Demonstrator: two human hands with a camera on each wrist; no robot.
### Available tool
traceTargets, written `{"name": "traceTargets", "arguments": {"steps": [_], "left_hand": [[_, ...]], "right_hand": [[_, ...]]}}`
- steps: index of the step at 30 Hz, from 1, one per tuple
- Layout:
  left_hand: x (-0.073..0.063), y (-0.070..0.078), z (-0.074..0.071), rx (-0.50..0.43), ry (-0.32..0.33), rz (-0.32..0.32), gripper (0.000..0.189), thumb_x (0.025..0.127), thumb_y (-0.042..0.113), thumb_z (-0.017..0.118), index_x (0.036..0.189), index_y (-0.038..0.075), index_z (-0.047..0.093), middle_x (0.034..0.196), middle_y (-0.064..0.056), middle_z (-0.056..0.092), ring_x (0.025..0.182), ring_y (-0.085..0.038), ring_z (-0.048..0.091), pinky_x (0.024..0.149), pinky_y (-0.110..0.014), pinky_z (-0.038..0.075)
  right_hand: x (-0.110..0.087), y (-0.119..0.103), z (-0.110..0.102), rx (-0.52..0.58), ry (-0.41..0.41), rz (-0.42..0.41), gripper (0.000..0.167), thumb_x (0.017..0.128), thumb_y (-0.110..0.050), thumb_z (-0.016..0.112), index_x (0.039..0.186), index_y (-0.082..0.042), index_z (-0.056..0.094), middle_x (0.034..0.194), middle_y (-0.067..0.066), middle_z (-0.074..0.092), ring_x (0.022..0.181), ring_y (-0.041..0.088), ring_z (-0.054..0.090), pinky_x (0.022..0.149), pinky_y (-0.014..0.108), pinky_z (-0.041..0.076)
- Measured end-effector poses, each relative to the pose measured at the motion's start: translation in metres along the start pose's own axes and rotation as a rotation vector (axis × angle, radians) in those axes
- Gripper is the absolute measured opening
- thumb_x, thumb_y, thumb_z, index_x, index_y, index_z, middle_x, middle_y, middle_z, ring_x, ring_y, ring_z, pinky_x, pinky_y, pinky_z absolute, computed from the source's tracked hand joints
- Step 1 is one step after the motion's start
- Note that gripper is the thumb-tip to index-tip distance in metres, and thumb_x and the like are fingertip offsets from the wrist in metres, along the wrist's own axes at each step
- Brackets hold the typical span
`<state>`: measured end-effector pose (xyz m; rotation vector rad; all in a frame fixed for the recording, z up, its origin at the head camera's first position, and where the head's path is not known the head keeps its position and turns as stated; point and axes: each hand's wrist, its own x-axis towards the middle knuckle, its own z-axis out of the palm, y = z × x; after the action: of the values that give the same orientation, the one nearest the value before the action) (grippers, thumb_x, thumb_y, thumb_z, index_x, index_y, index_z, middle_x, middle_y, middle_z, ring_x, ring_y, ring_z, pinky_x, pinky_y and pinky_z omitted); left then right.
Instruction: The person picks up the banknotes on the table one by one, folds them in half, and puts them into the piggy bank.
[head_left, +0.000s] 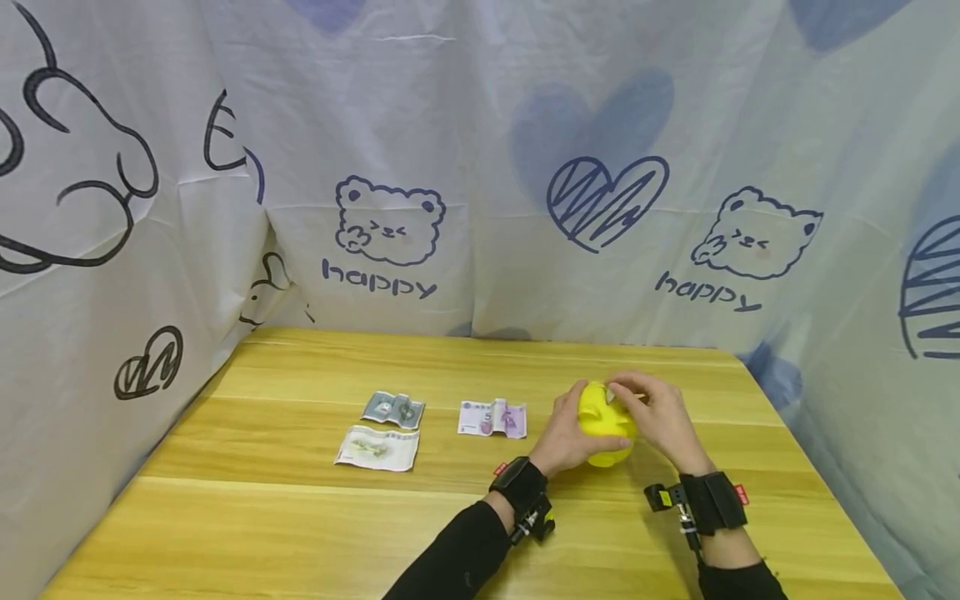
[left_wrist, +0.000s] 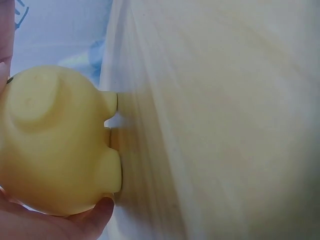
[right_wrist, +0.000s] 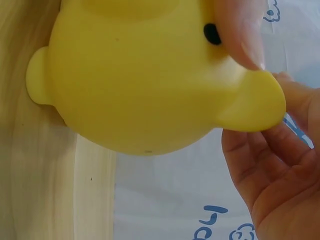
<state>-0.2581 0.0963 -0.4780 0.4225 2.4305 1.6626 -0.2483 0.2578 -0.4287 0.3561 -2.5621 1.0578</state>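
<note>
A yellow pig-shaped piggy bank (head_left: 603, 421) stands on the table, its snout (left_wrist: 32, 102) showing in the left wrist view. My left hand (head_left: 562, 437) grips it from the left, thumb across its near side. Over its top, my right hand (head_left: 656, 417) pinches a small pale slip (head_left: 611, 395) between thumb and fingers; what kind of slip it is I cannot tell. The right wrist view has the bank's ear (right_wrist: 257, 102) beside the right palm (right_wrist: 290, 190), with a fingertip overlapping the black eye (right_wrist: 212, 34).
Left of the hands lies a creased purple banknote (head_left: 491, 418). Farther left, a grey-green banknote (head_left: 393, 410) lies just behind a pale yellowish one (head_left: 378, 448). A printed cloth (head_left: 495, 275) hangs behind and around the wooden table (head_left: 262, 525).
</note>
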Motion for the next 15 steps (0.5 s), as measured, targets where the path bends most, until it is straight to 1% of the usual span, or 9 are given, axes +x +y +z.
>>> {"name": "traceTargets", "arguments": {"steps": [3, 9, 15], "left_hand": [[-0.0003, -0.0007, -0.0002, -0.006, -0.001, -0.006, 0.106, 0.071, 0.046, 0.086, 0.155, 0.026, 0.024, 0.153, -0.012, 0.032, 0.112, -0.019, 0.05, 0.096, -0.039, 0.047], [-0.001, -0.0003, -0.0014, -0.011, -0.006, -0.009, 0.105, 0.072, 0.045, 0.085, 0.155, 0.026, 0.024, 0.154, -0.012, 0.031, 0.113, -0.02, 0.05, 0.096, -0.039, 0.047], [-0.0015, 0.0, -0.0018, -0.001, -0.008, -0.007, 0.105, 0.073, 0.045, 0.085, 0.155, 0.025, 0.024, 0.154, -0.013, 0.031, 0.114, -0.02, 0.049, 0.097, -0.039, 0.047]], "right_hand": [[-0.0002, 0.001, -0.0011, -0.008, -0.019, -0.007, 0.026, 0.098, -0.028, 0.061, 0.115, -0.011, 0.071, 0.109, 0.01, 0.072, 0.095, 0.024, 0.067, 0.077, 0.035, 0.058], [0.0001, 0.0014, -0.0031, -0.01, -0.07, -0.017, 0.028, 0.098, -0.022, 0.061, 0.122, -0.011, 0.069, 0.117, 0.013, 0.07, 0.102, 0.028, 0.067, 0.081, 0.042, 0.058], [0.0005, 0.002, -0.0005, 0.004, -0.059, -0.013, 0.027, 0.098, -0.015, 0.061, 0.123, -0.009, 0.069, 0.118, 0.015, 0.07, 0.104, 0.031, 0.067, 0.08, 0.043, 0.058]]}}
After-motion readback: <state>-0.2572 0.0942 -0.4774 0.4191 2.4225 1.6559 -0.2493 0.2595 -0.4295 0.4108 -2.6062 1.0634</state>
